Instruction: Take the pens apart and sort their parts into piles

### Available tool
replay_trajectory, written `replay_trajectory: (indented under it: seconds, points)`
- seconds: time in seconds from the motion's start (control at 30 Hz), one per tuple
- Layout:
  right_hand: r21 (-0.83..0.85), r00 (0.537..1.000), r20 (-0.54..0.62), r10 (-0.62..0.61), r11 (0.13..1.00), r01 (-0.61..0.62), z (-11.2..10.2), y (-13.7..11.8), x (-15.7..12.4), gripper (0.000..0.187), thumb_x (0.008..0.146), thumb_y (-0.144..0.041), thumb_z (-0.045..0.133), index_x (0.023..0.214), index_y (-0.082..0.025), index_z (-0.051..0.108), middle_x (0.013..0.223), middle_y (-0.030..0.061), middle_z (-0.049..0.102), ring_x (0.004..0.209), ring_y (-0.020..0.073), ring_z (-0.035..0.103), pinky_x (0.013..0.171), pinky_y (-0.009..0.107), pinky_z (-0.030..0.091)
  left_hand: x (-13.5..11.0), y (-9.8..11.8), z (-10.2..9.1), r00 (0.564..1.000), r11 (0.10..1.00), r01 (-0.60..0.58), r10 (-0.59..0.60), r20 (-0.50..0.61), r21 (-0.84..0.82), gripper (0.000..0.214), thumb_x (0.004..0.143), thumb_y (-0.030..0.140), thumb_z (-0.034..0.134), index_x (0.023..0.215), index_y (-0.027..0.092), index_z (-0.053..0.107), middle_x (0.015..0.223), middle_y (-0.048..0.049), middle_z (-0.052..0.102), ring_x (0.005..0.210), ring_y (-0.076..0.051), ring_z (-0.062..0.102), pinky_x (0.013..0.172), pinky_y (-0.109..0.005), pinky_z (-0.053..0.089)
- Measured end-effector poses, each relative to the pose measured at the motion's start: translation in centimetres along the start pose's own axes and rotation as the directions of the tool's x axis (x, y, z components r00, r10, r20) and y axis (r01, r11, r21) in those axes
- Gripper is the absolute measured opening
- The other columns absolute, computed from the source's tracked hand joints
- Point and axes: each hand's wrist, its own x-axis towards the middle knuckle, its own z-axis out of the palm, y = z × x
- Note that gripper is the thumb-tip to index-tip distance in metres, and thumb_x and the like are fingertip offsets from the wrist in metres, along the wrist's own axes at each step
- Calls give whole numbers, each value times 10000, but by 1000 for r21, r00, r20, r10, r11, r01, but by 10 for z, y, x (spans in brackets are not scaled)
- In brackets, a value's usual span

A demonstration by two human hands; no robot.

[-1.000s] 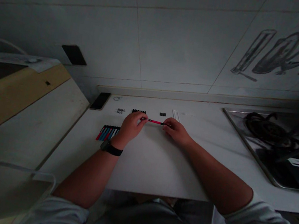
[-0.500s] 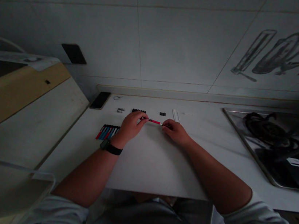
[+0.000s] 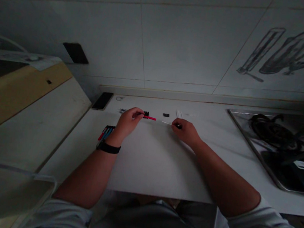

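Observation:
In the head view, my left hand [image 3: 130,123] pinches a slim red pen barrel [image 3: 150,118], which points to the right. My right hand [image 3: 187,132] is closed around one end of a thin white pen refill [image 3: 167,123]; its free end points left at the barrel, with a gap between them. A dark part shows inside the right hand's grip, too small to make out. Left of my left wrist lie several red and blue pen barrels [image 3: 106,133] with black ends, partly hidden by the hand. Small black parts [image 3: 146,114] stand in a row behind my left fingers.
Toward the wall lie small metal pieces [image 3: 123,110], little black pieces [image 3: 166,114], thin white sticks [image 3: 179,114], a ring [image 3: 119,98] and a phone [image 3: 102,100]. A gas stove [image 3: 265,144] borders the white counter [image 3: 150,166] on the right, a pale cabinet [image 3: 56,116] on the left.
The red barrel and the white refill have come apart. My left hand has moved left with the barrel, and my right hand slightly right with the refill.

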Motion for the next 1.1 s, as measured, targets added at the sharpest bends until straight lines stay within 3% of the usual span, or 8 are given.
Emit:
replay_trajectory:
  seconds: [0.17, 0.37, 0.5, 0.6, 0.77, 0.93, 1.1]
  points:
    - [-229, 997, 76, 3, 973, 14, 3, -3, -3, 148, 908, -229, 580, 942, -211, 723, 998, 84, 753, 874, 207, 655, 783, 293, 447, -6, 4, 3, 987, 987, -97, 79, 139, 130, 115, 962, 238, 640, 1039, 221, 724, 1055, -44, 758, 955, -200, 693, 893, -337, 532]
    - [-294, 992, 122, 25, 956, 12, 6, -6, -4, 164, 935, -251, 570, 978, -206, 721, 1005, 95, 748, 880, 213, 653, 774, 299, 444, -11, 13, 2, 952, 939, -232, 165, 258, 254, 134, 975, 220, 636, 1077, 224, 723, 1123, -62, 751, 1050, -225, 692, 937, -354, 522]
    - [-305, 993, 113, 32, 952, 4, 6, -5, -4, 173, 945, -251, 563, 990, -204, 723, 1019, 99, 747, 870, 211, 652, 769, 302, 443, -11, 16, -2, 964, 951, -199, 146, 222, 238, 222, 958, 229, 678, 1181, 234, 680, 1127, -52, 758, 1012, -207, 708, 902, -334, 529]
    - [-309, 993, 118, 32, 951, 6, 7, -4, -4, 166, 948, -257, 568, 988, -206, 722, 1019, 98, 746, 872, 211, 651, 772, 302, 445, -11, 19, -4, 977, 952, -173, 134, 165, 252, 218, 929, 266, 731, 1135, 228, 670, 1046, -38, 764, 916, -193, 711, 835, -315, 525]
    - [-313, 992, 120, 40, 950, 0, 7, -5, -4, 172, 951, -259, 565, 1001, -204, 720, 1036, 103, 745, 898, 216, 653, 786, 306, 449, -13, 24, -2, 958, 911, -261, 203, 203, 320, 144, 907, 319, 764, 993, 228, 692, 942, -23, 766, 855, -201, 701, 797, -322, 499]
    - [-322, 990, 133, 38, 947, 7, 6, -6, -4, 175, 948, -265, 565, 1007, -202, 717, 1029, 101, 742, 893, 216, 650, 779, 307, 447, -12, 27, -2, 955, 891, -294, 260, 143, 345, 128, 915, 290, 753, 1020, 231, 711, 957, -21, 770, 859, -198, 694, 834, -338, 493]
    - [-316, 991, 133, 32, 949, 12, 6, -5, -4, 181, 955, -271, 557, 1008, -200, 715, 1036, 102, 740, 895, 214, 647, 782, 306, 446, -12, 27, -1, 939, 880, -338, 288, 190, 335, 85, 915, 254, 746, 991, 230, 717, 957, -23, 773, 857, -194, 697, 841, -339, 496]
